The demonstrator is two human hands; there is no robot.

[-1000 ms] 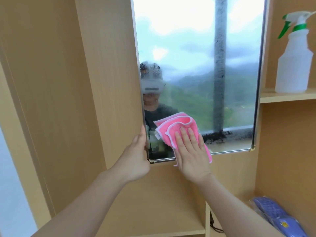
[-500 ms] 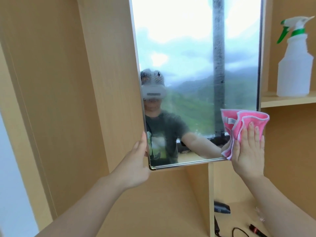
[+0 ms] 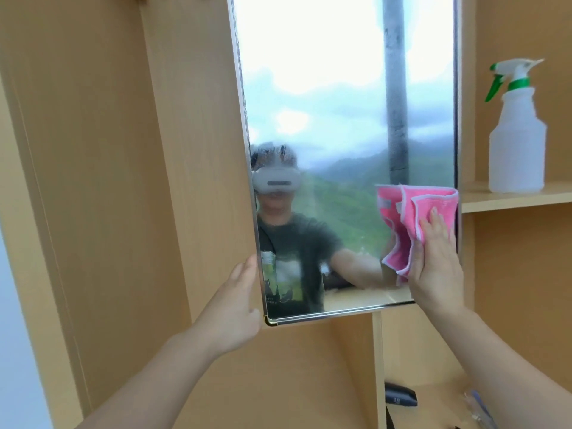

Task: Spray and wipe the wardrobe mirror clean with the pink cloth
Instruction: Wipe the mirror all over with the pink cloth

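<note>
Pressing one pink cloth (image 3: 414,224) flat against mirror (image 3: 340,119) lower right corner: right hand (image 3: 436,261), fingers straight. Left hand (image 3: 232,308) grips mirror's left edge. One spray bottle (image 3: 517,140) on shelf (image 3: 513,198) right of mirror.

The right hand (image 3: 435,261) presses the pink cloth (image 3: 411,218) flat against the mirror (image 3: 340,119) near its lower right edge; the left hand (image 3: 235,308) holds the mirror's lower left edge; a spray bottle (image 3: 517,134) stands on the shelf (image 3: 513,198) at right.
</note>
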